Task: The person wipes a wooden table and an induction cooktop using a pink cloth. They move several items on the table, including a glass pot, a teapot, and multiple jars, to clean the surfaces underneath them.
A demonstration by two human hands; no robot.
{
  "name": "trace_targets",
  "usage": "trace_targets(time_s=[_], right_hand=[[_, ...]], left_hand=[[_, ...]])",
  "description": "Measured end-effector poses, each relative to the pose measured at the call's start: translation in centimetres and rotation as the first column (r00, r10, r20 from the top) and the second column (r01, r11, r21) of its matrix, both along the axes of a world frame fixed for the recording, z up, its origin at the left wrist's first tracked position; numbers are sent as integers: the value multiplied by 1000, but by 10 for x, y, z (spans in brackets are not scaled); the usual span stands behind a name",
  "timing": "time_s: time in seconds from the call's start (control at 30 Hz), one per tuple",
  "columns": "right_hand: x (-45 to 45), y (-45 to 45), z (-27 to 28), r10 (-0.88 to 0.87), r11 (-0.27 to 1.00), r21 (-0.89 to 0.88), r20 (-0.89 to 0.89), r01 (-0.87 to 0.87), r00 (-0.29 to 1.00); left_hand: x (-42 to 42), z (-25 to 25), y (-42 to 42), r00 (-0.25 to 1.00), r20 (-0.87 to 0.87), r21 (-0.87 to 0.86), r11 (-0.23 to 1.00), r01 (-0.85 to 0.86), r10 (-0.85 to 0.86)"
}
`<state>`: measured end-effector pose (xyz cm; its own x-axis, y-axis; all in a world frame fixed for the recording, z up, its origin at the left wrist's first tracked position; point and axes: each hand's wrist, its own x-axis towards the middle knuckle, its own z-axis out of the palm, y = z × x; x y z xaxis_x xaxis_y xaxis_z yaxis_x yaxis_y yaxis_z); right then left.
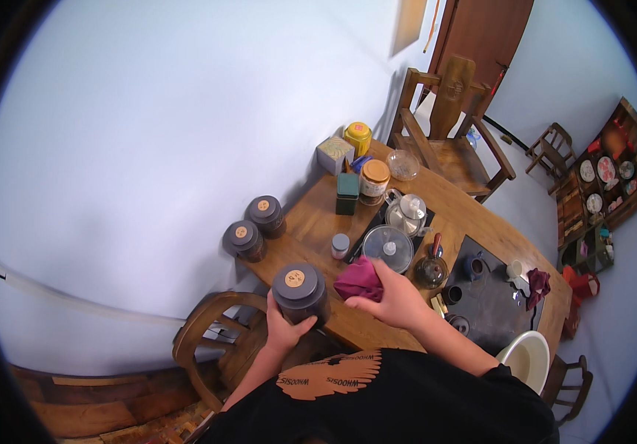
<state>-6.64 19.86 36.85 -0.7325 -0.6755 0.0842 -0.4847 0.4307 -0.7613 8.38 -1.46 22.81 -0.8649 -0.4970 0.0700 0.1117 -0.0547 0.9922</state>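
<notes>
My left hand grips a dark grey lidded canister with a round paper label on its lid, held upright near the edge of the wooden table. To the right of the canister, my right hand holds a bunched magenta cloth, apart from the canister. Two similar dark canisters stand side by side at the table's left end. A small jar with a grey-blue lid stands just beyond the cloth. Part of the left fingers is hidden behind the held canister.
Beyond stand a green tin, an orange-lidded jar, a yellow canister and a glass kettle. A glass lid and glass teapot are nearer. At right are a black tea tray and white bucket; a wooden chair stands left.
</notes>
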Motion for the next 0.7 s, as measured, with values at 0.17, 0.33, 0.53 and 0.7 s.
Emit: trace_targets(time_s=[0.17,0.33,0.53,0.7], right_hand=[[-37,-62,13,269,913,333,-52,-237,962],[-79,-106,4,436,801,512,-146,-309,888],[-141,-144,-13,397,838,488,-236,-245,887],[-206,-210,-27,338,782,613,-266,-112,903]], left_hand=[[-51,-21,-24,991,-135,-441,894,-73,14],[-96,-2,-49,984,-156,-730,660,-177,92],[-149,-13,-63,973,-94,-718,662,-214,212],[-145,-113,-56,841,326,-685,721,-104,431]])
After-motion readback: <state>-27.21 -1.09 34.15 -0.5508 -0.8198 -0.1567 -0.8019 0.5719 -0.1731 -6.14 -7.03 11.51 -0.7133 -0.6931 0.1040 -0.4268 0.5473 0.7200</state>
